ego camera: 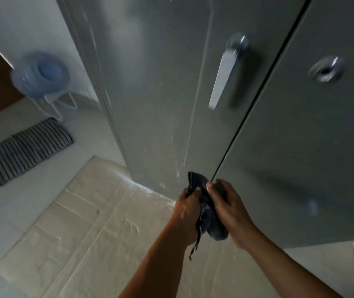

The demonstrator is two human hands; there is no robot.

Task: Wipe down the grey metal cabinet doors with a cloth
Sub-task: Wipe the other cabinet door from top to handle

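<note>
Both our hands are holding the dark cloth (209,203).
Our left hand (187,208) and right hand (228,208) are squeezing it tight, and the grey cabinet doors (154,87) are standing just ahead, above it.

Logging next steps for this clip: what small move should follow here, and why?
Probably lift the cloth and press it flat on the left door. Both the left hand and right hand hold it bunched, off the metal, and pale streaks and specks show on that door.
</note>
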